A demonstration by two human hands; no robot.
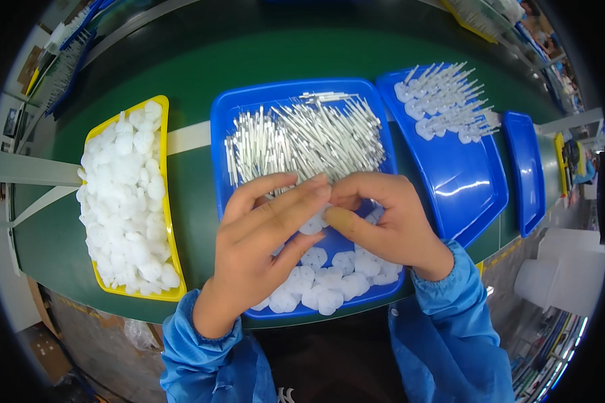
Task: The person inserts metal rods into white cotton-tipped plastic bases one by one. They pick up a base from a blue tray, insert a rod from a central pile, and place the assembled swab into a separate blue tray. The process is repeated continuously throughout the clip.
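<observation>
Both hands meet over the front half of a blue tray (216,144). My left hand (259,232) pinches a translucent white plastic disc with a lobed edge (312,225), its fingers covering much of it. My right hand (390,218) closes in from the other side, thumb and forefinger at the same disc's edge. Whether a rod is also in the fingers is hidden. Just beyond the hands, slim white rods with thin wire-like ends (316,138) fill the tray's far half. Below them, loose white lobed discs (329,285) are spread along its near side.
To the left, a yellow tray (173,235) is heaped with white plastic pieces. At the right, a tilted blue tray (460,195) bears discs with rods standing in them (444,101). Farther right is a narrower blue tray (523,174). All rest on a green tabletop (181,60).
</observation>
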